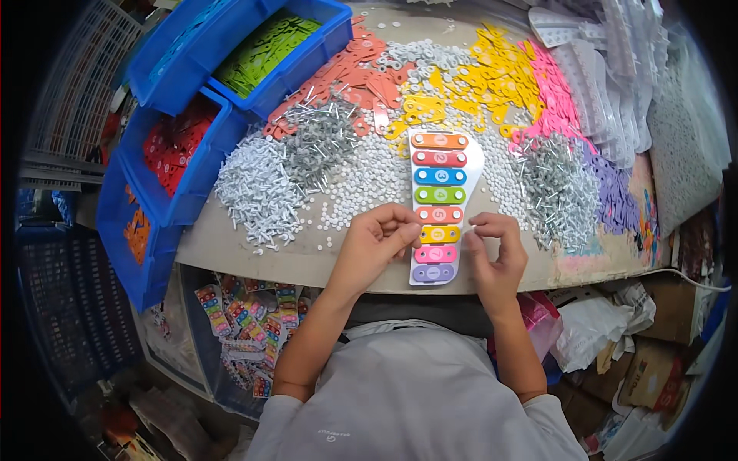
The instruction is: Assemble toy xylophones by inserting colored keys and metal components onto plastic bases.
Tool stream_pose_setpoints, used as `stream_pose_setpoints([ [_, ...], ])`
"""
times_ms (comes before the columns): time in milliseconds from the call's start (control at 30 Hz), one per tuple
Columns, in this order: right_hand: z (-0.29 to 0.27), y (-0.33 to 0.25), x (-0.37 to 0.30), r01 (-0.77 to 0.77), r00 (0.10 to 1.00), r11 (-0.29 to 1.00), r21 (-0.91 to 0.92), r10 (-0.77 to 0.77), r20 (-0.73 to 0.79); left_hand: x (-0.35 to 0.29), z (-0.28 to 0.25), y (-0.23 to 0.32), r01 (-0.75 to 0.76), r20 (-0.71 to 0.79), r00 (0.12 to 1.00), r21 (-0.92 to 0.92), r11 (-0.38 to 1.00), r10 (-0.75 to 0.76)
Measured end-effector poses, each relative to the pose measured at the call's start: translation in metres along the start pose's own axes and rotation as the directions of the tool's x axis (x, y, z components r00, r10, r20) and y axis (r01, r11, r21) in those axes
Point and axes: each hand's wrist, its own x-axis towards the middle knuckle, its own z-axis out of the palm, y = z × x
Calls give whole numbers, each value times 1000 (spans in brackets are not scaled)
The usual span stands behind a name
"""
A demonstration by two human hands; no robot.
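Note:
A toy xylophone [449, 250] lies on the table in front of me, its white base carrying a column of several coloured bars. White round caps sit on the ends of the farther bars, orange to coral. Bare small holes or pins show on the yellow bar [440, 234], the pink bar [435, 254] and the purple bar [433, 273]. My left hand [379, 244] is pinched at the left end of the yellow bar; anything between its fingertips is too small to make out. Just right of that bar, my right hand [498, 257] is curled, thumb and forefinger apart with nothing visible between them.
White caps [361, 184] spread around the xylophone. Piles of metal pins [257, 188] lie left and right [560, 192]. Loose yellow bars [503, 69], pink bars [555, 92] and purple bars [613, 188] lie behind. Blue bins [181, 203] stand left; clear plastic trays [596, 92] are stacked at right.

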Motion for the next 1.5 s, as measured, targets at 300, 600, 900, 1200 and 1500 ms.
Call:
stream_pose_setpoints([
  [300,12,-1,1,101,994,990,-102,-95,63,1,-2,-7,75,49,996,-7,997,-75],
  [600,7,6,-3,-193,975,968,161,170,145,1,3,-4,84,34,996,5,996,-84],
  [900,-5,-1,20,-731,661,649,212,595,458,1,5,-2,-78,-53,993,404,911,109],
  [1200,-8,3,25,-744,596,651,150,547,587,23,-6,16,155,173,955,396,905,-239],
  [1500,-4,3,32,-724,569,683,93,517,639,29,-9,3,-19,211,974,433,901,-81],
])
